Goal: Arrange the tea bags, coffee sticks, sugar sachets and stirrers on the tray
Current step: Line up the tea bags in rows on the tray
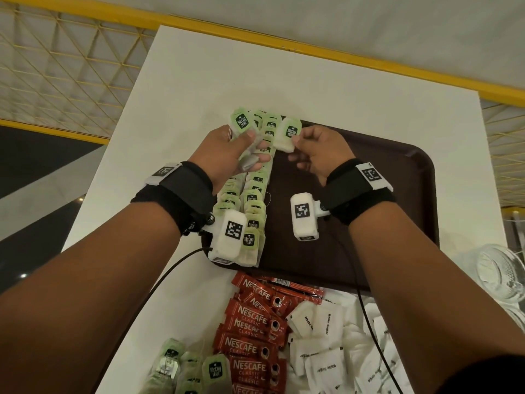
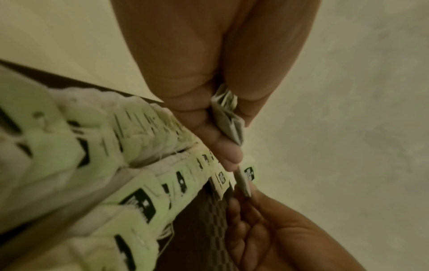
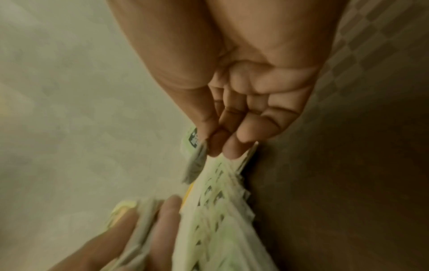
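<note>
On the left part of the brown tray lie two overlapping rows of green tea bags. Above the far end of those rows, my left hand grips a small stack of tea bags. My right hand, close beside it, pinches a single tea bag between thumb and fingers. The left wrist view shows the gripped stack edge-on over the rows. The right wrist view has the pinched bag at my fingertips. Red coffee sticks and white sugar sachets are heaped on the table in front of the tray.
A few loose tea bags lie at the near edge of the white table, left of the coffee sticks. A clear glass jar stands at the right. Yellow railing and mesh run beyond the table's far edge.
</note>
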The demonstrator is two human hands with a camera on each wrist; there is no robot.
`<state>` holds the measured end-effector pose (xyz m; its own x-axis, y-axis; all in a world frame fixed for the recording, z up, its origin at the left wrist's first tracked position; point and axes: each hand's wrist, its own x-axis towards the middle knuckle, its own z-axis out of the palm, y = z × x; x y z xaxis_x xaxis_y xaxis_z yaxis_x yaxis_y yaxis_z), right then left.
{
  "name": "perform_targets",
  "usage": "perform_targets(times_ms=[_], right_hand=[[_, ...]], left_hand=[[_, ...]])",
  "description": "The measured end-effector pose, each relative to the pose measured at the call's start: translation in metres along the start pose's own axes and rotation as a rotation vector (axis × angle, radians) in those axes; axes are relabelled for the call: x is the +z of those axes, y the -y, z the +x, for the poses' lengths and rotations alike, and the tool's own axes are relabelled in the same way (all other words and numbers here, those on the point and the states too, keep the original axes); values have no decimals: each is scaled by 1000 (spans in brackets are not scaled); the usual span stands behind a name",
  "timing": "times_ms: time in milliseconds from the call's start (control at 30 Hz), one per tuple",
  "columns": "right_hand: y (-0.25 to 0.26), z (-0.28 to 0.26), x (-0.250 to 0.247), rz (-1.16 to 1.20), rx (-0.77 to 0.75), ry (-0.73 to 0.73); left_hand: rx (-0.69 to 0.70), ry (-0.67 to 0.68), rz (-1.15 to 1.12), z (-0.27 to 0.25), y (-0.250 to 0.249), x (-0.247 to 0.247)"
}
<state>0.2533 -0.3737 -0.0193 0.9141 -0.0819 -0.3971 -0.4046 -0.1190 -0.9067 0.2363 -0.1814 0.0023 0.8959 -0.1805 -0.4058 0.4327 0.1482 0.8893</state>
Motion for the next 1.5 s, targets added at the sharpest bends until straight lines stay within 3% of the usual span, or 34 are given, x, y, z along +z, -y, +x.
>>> perform_targets(times_ms=[267, 500, 600, 767, 833, 1033, 1167, 1500], right_hand=[[-8, 18, -3, -382, 16, -140], [-8, 20, -2, -504, 19, -216], [-2, 12, -2, -488, -90, -260], [16, -19, 16, -211, -159, 87], [16, -22, 20, -164, -172, 140], [-2, -17, 6, -71, -68, -16], [-15, -14, -5, -142, 49, -113], [-17, -5, 5, -276, 108, -227]], left_hand=[[69, -23, 123, -7, 0, -7], [61, -10, 193, -13, -2, -11], [55, 8, 206, -15, -2, -11], [43, 21, 256, -14, 1, -7], [36, 26, 296, -13, 2, -5], [-35, 33, 313, -16, -2, -1], [-177, -5, 132, -17, -7, -4], [-49, 39, 210, -20, 0, -10]])
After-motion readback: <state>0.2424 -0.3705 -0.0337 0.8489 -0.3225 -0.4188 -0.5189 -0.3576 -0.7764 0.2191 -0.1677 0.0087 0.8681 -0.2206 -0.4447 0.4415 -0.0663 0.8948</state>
